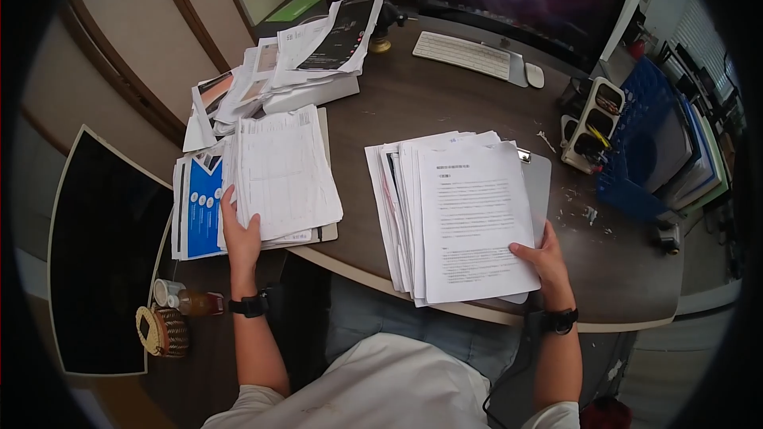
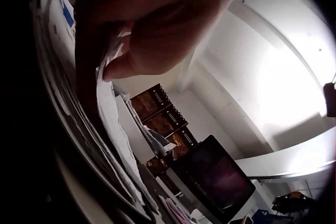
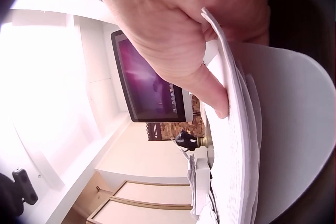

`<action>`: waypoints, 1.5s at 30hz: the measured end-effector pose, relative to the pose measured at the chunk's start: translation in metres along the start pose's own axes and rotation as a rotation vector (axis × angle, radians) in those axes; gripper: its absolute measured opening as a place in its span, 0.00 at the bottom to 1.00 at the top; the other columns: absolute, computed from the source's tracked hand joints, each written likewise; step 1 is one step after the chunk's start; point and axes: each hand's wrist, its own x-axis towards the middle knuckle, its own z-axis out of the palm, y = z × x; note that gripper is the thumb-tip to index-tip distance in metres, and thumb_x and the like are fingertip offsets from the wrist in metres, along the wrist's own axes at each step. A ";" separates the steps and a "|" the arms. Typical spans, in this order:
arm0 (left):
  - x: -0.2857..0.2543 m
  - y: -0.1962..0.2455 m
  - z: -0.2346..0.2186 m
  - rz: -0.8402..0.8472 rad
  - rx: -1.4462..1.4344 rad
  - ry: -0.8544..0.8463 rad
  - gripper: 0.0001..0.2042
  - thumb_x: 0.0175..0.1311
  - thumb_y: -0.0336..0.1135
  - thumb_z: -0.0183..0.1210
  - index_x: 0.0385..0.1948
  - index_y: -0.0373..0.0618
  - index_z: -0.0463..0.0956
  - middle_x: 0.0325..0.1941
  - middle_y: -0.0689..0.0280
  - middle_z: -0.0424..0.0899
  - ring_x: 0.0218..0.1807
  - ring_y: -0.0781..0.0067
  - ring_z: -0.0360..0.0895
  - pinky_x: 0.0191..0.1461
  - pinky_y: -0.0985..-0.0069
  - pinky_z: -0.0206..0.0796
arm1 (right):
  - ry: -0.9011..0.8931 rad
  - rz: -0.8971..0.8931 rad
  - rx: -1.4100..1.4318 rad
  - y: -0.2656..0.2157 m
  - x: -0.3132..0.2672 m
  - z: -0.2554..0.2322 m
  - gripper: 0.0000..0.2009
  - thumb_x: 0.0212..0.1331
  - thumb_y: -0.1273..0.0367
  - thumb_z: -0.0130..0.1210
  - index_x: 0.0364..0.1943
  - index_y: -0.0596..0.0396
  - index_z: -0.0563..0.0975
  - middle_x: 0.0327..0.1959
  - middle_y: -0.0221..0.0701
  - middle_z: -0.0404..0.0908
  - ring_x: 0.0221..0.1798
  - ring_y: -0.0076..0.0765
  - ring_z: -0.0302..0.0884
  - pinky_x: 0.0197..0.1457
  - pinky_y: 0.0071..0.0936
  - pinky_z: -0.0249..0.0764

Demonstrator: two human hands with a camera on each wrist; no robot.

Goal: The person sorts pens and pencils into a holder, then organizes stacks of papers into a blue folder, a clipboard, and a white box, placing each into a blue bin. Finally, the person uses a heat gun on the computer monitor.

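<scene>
Dark desk [image 1: 389, 107]. Left hand [image 1: 241, 237] pinches left paper stack [image 1: 280, 175]; right hand [image 1: 547, 260] pinches right paper stack [image 1: 477, 218] by its edge. Both lie near front edge; likely limp, slippery, heavy together; best gripped deep along sides.

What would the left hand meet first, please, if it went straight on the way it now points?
Beyond the white sheets it already holds, the left hand would probably meet the untidy paper pile behind them first, though depth is hard to judge.
</scene>
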 end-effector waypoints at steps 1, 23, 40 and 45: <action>-0.001 -0.001 -0.002 -0.003 0.005 0.004 0.34 0.59 0.18 0.59 0.70 0.42 0.58 0.68 0.46 0.70 0.70 0.51 0.68 0.73 0.63 0.58 | 0.000 -0.001 -0.001 0.000 0.000 -0.001 0.41 0.44 0.83 0.70 0.66 0.61 0.62 0.59 0.41 0.76 0.59 0.38 0.77 0.62 0.34 0.77; -0.081 0.145 0.158 -0.561 -1.084 -0.963 0.26 0.64 0.23 0.64 0.63 0.31 0.68 0.59 0.53 0.80 0.56 0.60 0.81 0.60 0.66 0.76 | -0.054 -0.167 0.068 -0.009 -0.045 -0.015 0.39 0.51 0.82 0.68 0.68 0.52 0.61 0.52 0.42 0.81 0.48 0.34 0.83 0.53 0.33 0.81; -0.094 0.158 0.176 -0.563 -1.151 -0.970 0.28 0.60 0.20 0.65 0.63 0.32 0.68 0.60 0.52 0.79 0.60 0.59 0.79 0.63 0.63 0.74 | 0.102 -0.505 -0.447 -0.009 -0.028 -0.034 0.30 0.55 0.74 0.71 0.62 0.63 0.71 0.67 0.44 0.70 0.60 0.32 0.76 0.57 0.29 0.78; -0.088 0.202 0.147 -0.254 -1.198 -1.026 0.26 0.56 0.20 0.69 0.59 0.34 0.73 0.56 0.58 0.82 0.58 0.66 0.79 0.63 0.68 0.72 | 0.001 -0.185 0.040 -0.026 -0.045 -0.027 0.23 0.52 0.76 0.72 0.54 0.62 0.78 0.45 0.34 0.86 0.47 0.30 0.83 0.56 0.27 0.77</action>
